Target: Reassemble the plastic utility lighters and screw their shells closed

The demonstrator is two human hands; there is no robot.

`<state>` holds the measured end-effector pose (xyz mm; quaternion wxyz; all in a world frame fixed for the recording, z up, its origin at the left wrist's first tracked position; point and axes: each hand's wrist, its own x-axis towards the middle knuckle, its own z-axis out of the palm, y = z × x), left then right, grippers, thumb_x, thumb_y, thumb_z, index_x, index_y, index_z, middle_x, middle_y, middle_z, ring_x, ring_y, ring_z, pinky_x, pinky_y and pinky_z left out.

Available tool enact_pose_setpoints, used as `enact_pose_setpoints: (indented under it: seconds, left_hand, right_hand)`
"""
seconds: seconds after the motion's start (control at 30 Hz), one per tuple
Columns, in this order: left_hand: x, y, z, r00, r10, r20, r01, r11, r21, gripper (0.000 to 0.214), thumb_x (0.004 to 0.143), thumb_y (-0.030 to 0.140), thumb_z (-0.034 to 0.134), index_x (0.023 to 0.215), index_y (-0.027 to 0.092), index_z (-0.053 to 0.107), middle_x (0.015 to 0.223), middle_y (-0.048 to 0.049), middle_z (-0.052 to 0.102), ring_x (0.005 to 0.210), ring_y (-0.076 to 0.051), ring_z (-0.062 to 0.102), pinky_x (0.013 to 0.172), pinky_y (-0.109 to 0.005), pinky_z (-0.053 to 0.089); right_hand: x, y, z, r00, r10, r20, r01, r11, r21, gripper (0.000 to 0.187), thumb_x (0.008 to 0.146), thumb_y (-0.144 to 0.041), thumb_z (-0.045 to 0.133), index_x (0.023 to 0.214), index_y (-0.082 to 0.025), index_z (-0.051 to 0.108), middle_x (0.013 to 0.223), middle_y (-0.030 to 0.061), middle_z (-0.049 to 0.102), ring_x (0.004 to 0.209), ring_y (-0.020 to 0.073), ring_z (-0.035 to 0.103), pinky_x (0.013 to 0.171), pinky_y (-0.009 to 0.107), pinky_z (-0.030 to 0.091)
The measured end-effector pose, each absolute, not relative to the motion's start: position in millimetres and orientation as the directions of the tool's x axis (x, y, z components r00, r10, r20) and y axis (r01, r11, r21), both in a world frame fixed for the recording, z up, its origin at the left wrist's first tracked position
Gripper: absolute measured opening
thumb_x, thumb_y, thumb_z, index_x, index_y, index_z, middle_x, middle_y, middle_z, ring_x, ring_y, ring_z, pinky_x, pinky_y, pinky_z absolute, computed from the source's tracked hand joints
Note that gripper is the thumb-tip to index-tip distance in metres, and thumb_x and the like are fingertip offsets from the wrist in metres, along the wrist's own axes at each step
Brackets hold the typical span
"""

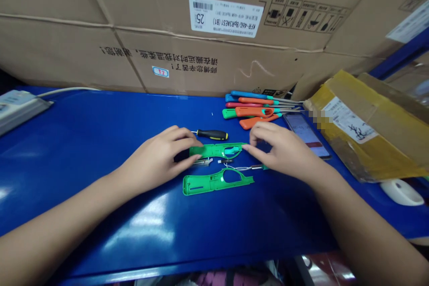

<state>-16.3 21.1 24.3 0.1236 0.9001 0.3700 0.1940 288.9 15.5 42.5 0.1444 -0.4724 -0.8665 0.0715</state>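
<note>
Two green plastic half-shells of a long lighter lie on the blue table (83, 143). My left hand (161, 154) pinches the left end of the upper green shell (217, 149), fingers closed on it. My right hand (284, 149) grips the same shell's right end with its fingertips. The lower green shell (214, 182) lies loose nearer to me, inside facing up. Between the shells lie small inner parts: a metal piece (201, 162), a thin white wire (239, 168) and a small dark part (226, 160).
A black-handled screwdriver (212, 134) lies just behind the shells. Several coloured lighters (254, 109) are piled at the back. A phone (306, 135), a yellow-taped parcel (365, 134) and a white mouse (400, 192) sit to the right. Cardboard boxes (201, 31) wall the back; a grey power strip (16, 109) sits left.
</note>
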Motion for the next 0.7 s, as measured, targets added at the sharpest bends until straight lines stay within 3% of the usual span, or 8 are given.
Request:
enact_pose_setpoints:
  seconds: [0.03, 0.1, 0.13, 0.23, 0.37, 0.53, 0.7]
  left_hand:
    - [-18.1, 25.1, 22.0, 0.633, 0.736, 0.241, 0.631, -0.671, 0.389, 0.028, 0.098, 0.041, 0.055, 0.111, 0.023, 0.073, 0.112, -0.0081, 0.071, 0.105, -0.024, 0.065, 0.093, -0.039, 0.054]
    - [-20.7, 31.2, 16.9, 0.583, 0.783, 0.219, 0.65, -0.611, 0.453, 0.031, 0.097, 0.045, 0.055, 0.11, 0.023, 0.073, 0.11, -0.0073, 0.071, 0.094, -0.021, 0.067, 0.084, -0.035, 0.056]
    - [-21.3, 33.1, 14.5, 0.554, 0.805, 0.213, 0.655, -0.58, 0.485, 0.032, 0.096, 0.046, 0.056, 0.108, 0.022, 0.073, 0.106, -0.0063, 0.071, 0.086, -0.019, 0.067, 0.078, -0.033, 0.056]
    - [-20.7, 34.7, 9.4, 0.475, 0.853, 0.217, 0.639, -0.503, 0.581, 0.033, 0.091, 0.049, 0.063, 0.103, 0.02, 0.072, 0.092, -0.0036, 0.072, 0.071, -0.015, 0.064, 0.064, -0.026, 0.054]
    - [-17.8, 31.4, 8.0, 0.43, 0.869, 0.245, 0.546, -0.467, 0.695, 0.036, 0.09, 0.048, 0.065, 0.106, 0.016, 0.072, 0.095, -0.0056, 0.071, 0.075, -0.015, 0.068, 0.068, -0.027, 0.059]
    - [-16.2, 27.8, 10.7, 0.37, 0.886, 0.278, 0.517, -0.445, 0.731, 0.033, 0.089, 0.046, 0.069, 0.105, 0.018, 0.076, 0.1, -0.0062, 0.071, 0.077, -0.014, 0.069, 0.067, -0.025, 0.06]
    - [-14.9, 27.9, 13.5, 0.247, 0.947, 0.205, 0.394, -0.292, 0.871, 0.036, 0.086, 0.045, 0.074, 0.108, 0.017, 0.074, 0.095, -0.0059, 0.075, 0.074, -0.016, 0.072, 0.069, -0.028, 0.06]
  right_hand:
    - [287.0, 16.7, 38.0, -0.516, 0.839, 0.173, 0.785, 0.544, -0.296, 0.011, 0.095, -0.033, 0.061, 0.093, -0.022, 0.062, 0.101, 0.0075, 0.068, 0.096, 0.0236, 0.063, 0.081, 0.035, 0.047]
    - [284.2, 20.2, 28.4, -0.487, 0.86, 0.155, 0.77, 0.506, -0.389, 0.021, 0.093, -0.032, 0.064, 0.111, -0.022, 0.064, 0.116, 0.01, 0.068, 0.101, 0.0244, 0.064, 0.084, 0.037, 0.049]
    - [283.3, 22.4, 23.8, -0.455, 0.88, 0.135, 0.755, 0.462, -0.466, 0.021, 0.092, -0.031, 0.064, 0.11, -0.021, 0.066, 0.115, 0.0099, 0.069, 0.095, 0.0224, 0.064, 0.081, 0.035, 0.049]
    - [281.8, 28.0, 15.5, -0.455, 0.882, 0.123, 0.711, 0.443, -0.547, 0.01, 0.092, -0.028, 0.063, 0.09, -0.019, 0.068, 0.084, 0.0033, 0.069, 0.071, 0.0151, 0.061, 0.066, 0.028, 0.047]
    - [280.3, 27.9, 19.1, -0.432, 0.884, 0.178, 0.677, 0.449, -0.584, 0.014, 0.094, -0.026, 0.06, 0.083, -0.018, 0.065, 0.075, 0.0014, 0.066, 0.065, 0.0133, 0.058, 0.063, 0.026, 0.046]
    - [279.3, 20.3, 33.6, -0.461, 0.855, 0.237, 0.625, 0.503, -0.596, 0.011, 0.094, -0.03, 0.061, 0.097, -0.019, 0.064, 0.09, 0.0033, 0.066, 0.074, 0.0144, 0.058, 0.07, 0.028, 0.048]
    - [280.8, 16.6, 42.5, -0.428, 0.828, 0.362, 0.671, 0.56, -0.487, 0.028, 0.09, -0.035, 0.068, 0.112, -0.021, 0.056, 0.109, 0.0071, 0.063, 0.088, 0.0185, 0.057, 0.077, 0.032, 0.047]
